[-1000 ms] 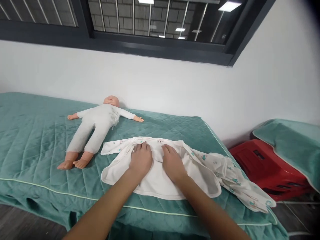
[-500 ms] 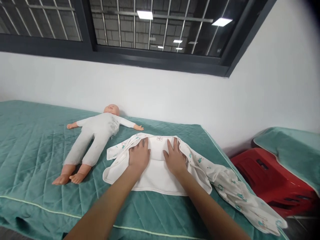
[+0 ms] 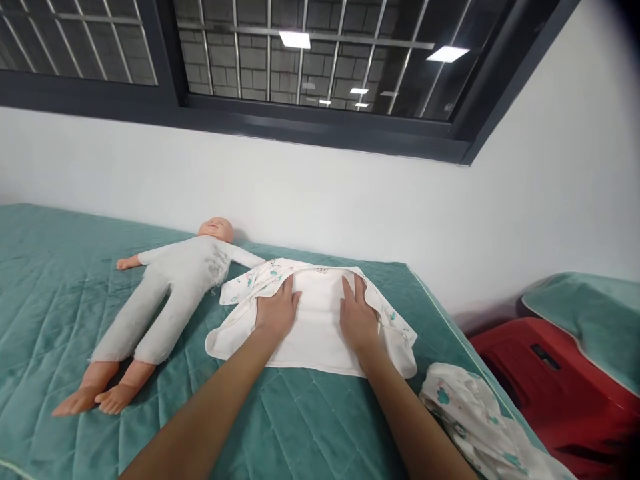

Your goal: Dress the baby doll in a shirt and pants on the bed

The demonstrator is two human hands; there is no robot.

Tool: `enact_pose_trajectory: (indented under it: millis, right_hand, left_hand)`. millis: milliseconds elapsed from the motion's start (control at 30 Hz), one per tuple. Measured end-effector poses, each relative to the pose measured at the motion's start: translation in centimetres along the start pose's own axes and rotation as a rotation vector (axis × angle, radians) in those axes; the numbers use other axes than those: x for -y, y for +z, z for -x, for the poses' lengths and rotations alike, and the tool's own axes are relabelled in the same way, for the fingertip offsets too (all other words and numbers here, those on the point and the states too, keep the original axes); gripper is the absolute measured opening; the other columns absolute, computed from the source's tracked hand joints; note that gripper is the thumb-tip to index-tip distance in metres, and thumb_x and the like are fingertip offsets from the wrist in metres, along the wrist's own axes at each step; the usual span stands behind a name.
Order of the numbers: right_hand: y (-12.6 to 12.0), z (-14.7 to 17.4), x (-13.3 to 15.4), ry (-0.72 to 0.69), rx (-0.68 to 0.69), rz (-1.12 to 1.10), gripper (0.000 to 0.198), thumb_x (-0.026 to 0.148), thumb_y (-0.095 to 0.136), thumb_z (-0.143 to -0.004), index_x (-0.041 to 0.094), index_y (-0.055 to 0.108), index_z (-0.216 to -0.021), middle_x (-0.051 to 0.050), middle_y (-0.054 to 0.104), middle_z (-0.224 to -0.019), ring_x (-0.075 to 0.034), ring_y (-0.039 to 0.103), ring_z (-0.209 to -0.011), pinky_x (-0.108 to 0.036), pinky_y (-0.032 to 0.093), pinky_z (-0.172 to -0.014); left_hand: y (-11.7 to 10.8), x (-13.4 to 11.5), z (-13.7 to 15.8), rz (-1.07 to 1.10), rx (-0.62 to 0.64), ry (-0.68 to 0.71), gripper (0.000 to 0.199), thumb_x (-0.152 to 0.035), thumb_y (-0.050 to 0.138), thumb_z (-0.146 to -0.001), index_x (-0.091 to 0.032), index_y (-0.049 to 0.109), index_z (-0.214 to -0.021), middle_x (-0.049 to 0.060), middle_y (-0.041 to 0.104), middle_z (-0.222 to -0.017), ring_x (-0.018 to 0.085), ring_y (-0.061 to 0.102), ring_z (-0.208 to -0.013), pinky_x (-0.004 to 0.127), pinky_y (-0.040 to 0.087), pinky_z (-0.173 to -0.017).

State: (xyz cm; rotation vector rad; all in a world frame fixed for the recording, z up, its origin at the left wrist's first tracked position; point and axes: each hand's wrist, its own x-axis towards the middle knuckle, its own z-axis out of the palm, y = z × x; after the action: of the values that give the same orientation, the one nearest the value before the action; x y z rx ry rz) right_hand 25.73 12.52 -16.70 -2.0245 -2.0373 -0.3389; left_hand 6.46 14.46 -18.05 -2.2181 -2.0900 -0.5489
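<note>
A white baby shirt (image 3: 317, 327) with small green prints lies spread on the green quilted cover, its front parted and its plain inside showing. My left hand (image 3: 277, 310) rests on the inside, fingers apart, with fingertips partly under the left front flap. On the other side my right hand (image 3: 359, 320) lies likewise, its fingers spread and some tips tucked by the right flap. A baby doll (image 3: 187, 267) in a whitish body suit lies on its back to the left. Its hand nearest the shirt is hidden behind the shirt's left sleeve.
A crumpled printed garment (image 3: 465, 407) lies at the lower right of the quilted cover (image 3: 310, 427). Beyond that edge stands a red plastic chair (image 3: 560, 380) with a green cushion (image 3: 595, 320) on it. A white wall and a barred window (image 3: 310, 67) close off the back.
The shirt has moved away from me and to the left with both hands, now covering the doll's near hand. A gap has opened between it and the crumpled garment. My view has shifted slightly.
</note>
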Motion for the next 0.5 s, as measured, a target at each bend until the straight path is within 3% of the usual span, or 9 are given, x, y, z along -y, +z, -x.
enact_pose_trajectory:
  millis: [100, 200, 300, 400, 500]
  right_hand:
    - [0.4, 0.1, 0.2, -0.007, 0.003, -0.031, 0.058, 0.033, 0.028, -0.098, 0.018, 0.021, -0.154, -0.01, 0.01, -0.164, -0.026, 0.023, -0.147, -0.037, 0.057, -0.084]
    - [0.8, 0.0, 0.1, -0.022, 0.046, -0.052, 0.06, 0.039, 0.027, -0.098, 0.018, 0.019, -0.154, -0.01, 0.008, -0.164, -0.027, 0.025, -0.146, -0.04, 0.056, -0.087]
    - [1.1, -0.2, -0.1, -0.037, 0.043, -0.06, 0.063, 0.023, 0.031, -0.094, 0.017, 0.018, -0.155, -0.01, 0.004, -0.164, -0.028, 0.026, -0.145, -0.039, 0.054, -0.088]
    - [1.2, -0.2, -0.3, -0.045, 0.021, -0.067, 0.079, 0.003, 0.035, -0.079, 0.018, 0.017, -0.155, -0.008, 0.002, -0.164, -0.026, 0.032, -0.143, -0.036, 0.052, -0.089]
    - [1.2, -0.1, -0.5, -0.035, 0.025, -0.088, 0.077, 0.001, 0.035, -0.078, 0.018, 0.026, -0.152, -0.008, 0.008, -0.164, -0.026, 0.044, -0.133, -0.037, 0.05, -0.09]
  left_hand:
    - [0.2, 0.0, 0.2, 0.004, -0.017, 0.005, 0.057, -0.042, 0.027, -0.099, -0.022, 0.026, -0.152, 0.014, 0.042, -0.151, 0.034, 0.026, -0.145, 0.054, 0.027, -0.113]
    - [0.5, -0.1, 0.0, 0.003, 0.017, -0.007, 0.057, -0.043, 0.028, -0.098, -0.023, 0.027, -0.152, 0.014, 0.042, -0.151, 0.034, 0.033, -0.142, 0.054, 0.03, -0.111]
    - [0.7, -0.1, -0.2, 0.004, 0.076, -0.013, 0.058, -0.042, 0.03, -0.098, -0.023, 0.026, -0.152, 0.015, 0.042, -0.151, 0.034, 0.042, -0.136, 0.054, 0.034, -0.107]
    - [0.8, -0.2, -0.2, -0.005, 0.089, -0.031, 0.056, -0.039, 0.029, -0.098, -0.025, 0.025, -0.152, 0.015, 0.043, -0.15, 0.034, 0.048, -0.131, 0.053, 0.034, -0.106]
    - [0.8, -0.2, -0.1, -0.017, 0.084, -0.058, 0.054, -0.037, 0.03, -0.098, -0.022, 0.027, -0.15, 0.019, 0.054, -0.139, 0.033, 0.054, -0.124, 0.053, 0.035, -0.105]
